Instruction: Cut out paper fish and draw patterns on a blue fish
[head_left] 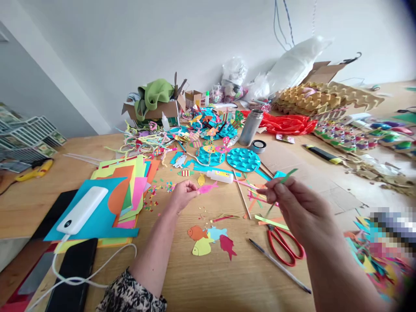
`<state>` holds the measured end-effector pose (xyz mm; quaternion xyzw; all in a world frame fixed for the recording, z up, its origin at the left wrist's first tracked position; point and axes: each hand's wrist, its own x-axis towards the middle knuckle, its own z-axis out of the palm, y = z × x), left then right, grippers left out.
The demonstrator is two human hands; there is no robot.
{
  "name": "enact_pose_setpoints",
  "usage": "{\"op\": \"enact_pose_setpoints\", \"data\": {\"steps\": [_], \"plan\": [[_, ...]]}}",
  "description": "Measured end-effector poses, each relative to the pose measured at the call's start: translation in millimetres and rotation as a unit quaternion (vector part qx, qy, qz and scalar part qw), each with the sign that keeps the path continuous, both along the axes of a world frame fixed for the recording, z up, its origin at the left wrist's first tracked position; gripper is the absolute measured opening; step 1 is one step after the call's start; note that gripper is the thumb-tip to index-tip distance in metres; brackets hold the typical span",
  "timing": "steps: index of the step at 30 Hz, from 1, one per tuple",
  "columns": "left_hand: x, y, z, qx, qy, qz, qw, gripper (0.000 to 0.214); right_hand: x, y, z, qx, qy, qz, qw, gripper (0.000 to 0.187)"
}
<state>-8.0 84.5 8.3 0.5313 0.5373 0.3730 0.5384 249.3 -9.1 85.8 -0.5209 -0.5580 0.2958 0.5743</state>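
Observation:
Between the fingertips of my left hand (183,195) is a pink paper fish (206,189), held flat just above the table. My right hand (297,208) pinches a thin green paper strip (288,176), raised over a scatter of coloured strips. Below and between the hands lie paper fish: an orange one (196,233), a yellow one (200,247), a light blue one (218,234) and a dark red one (228,246). Red-handled scissors (282,249) lie under my right hand, with a pen (279,265) beside them. A white glue bottle (220,176) rests beyond the pink fish.
Coloured paper sheets (130,190) are stacked at left under a white power bank (82,209). Two blue discs (243,160), a metal flask (251,128) and a heap of paper cutouts stand further back. Egg trays (325,97) and a yellow-black cutter (323,154) are at right.

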Motion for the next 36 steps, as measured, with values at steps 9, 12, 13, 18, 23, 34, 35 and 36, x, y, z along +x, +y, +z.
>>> {"op": "enact_pose_setpoints", "data": {"steps": [9,12,13,18,23,34,35,36], "plan": [[16.7,20.1,61.7,0.024,-0.185,0.025,0.982,0.043,-67.2,56.3,16.1,-0.135,0.086,0.251,0.955,0.032],[17.6,23.1,72.7,0.037,-0.199,0.006,0.979,0.039,-85.2,73.1,16.8,-0.158,0.09,0.282,0.942,0.033],[16.6,23.6,73.8,0.039,-0.2,0.001,0.979,0.036,-89.2,77.5,15.7,-0.158,0.094,0.281,0.942,0.034],[7.0,26.6,70.6,0.025,-0.207,0.007,0.978,0.026,-98.1,91.5,1.8,-0.159,0.134,0.239,0.948,0.034],[3.1,29.7,71.1,0.013,-0.211,0.032,0.977,0.026,-98.6,98.9,-10.7,-0.17,0.185,0.197,0.948,0.03],[9.1,30.1,70.3,0.02,-0.211,0.039,0.977,0.023,-99.7,102.8,-18.3,-0.183,0.212,0.184,0.942,0.03],[9.4,30.0,70.1,0.018,-0.212,0.04,0.976,0.023,-99.7,103.0,-18.9,-0.182,0.212,0.184,0.942,0.03],[9.7,29.9,70.0,0.015,-0.213,0.043,0.976,0.023,-99.8,103.2,-19.5,-0.18,0.211,0.184,0.943,0.03]]}}
